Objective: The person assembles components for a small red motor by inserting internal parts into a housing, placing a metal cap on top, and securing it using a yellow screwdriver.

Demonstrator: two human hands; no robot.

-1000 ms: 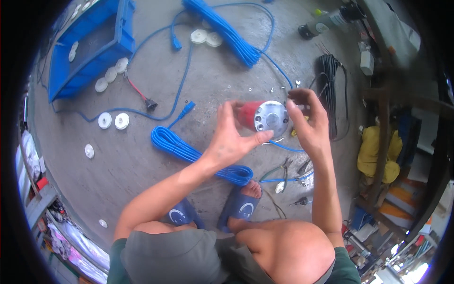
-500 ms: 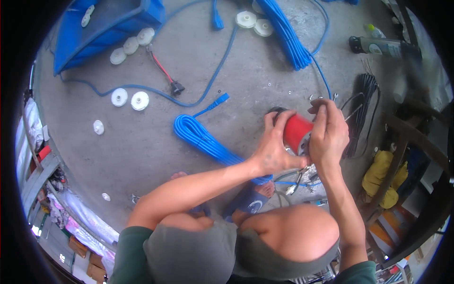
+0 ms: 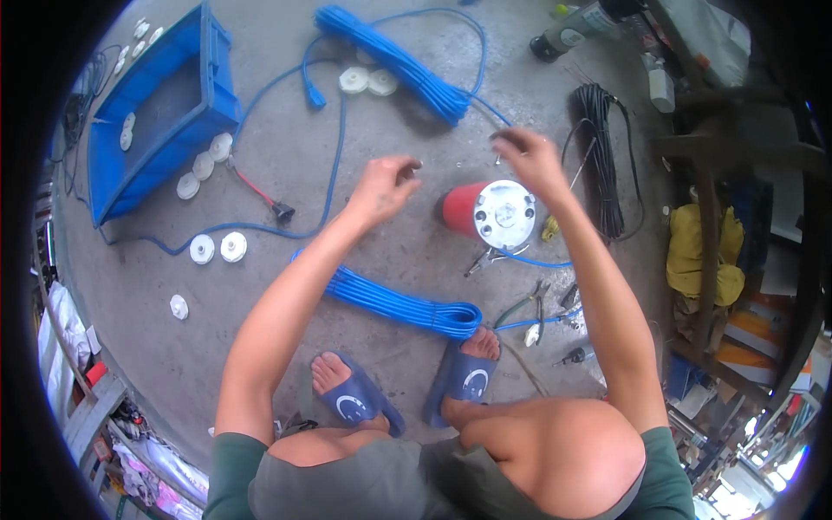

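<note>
On the floor (image 3: pixel 139 347), apparently on end: a red cylinder (image 3: pixel 461 208) with a silver, holed end cap (image 3: pixel 505 214) facing up, long axis roughly toward the camera. Rightward and lower in view from the left hand (image 3: pixel 387 186), just below the right hand (image 3: pixel 524 156); close to both, touching neither. With left fingers loosely parted, right ones bent near the thumb, impossible to tell if around something small.

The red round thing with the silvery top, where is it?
In the head view, the red cylinder sits on the floor right of centre, just below the right hand and above the looped blue cable.
</note>
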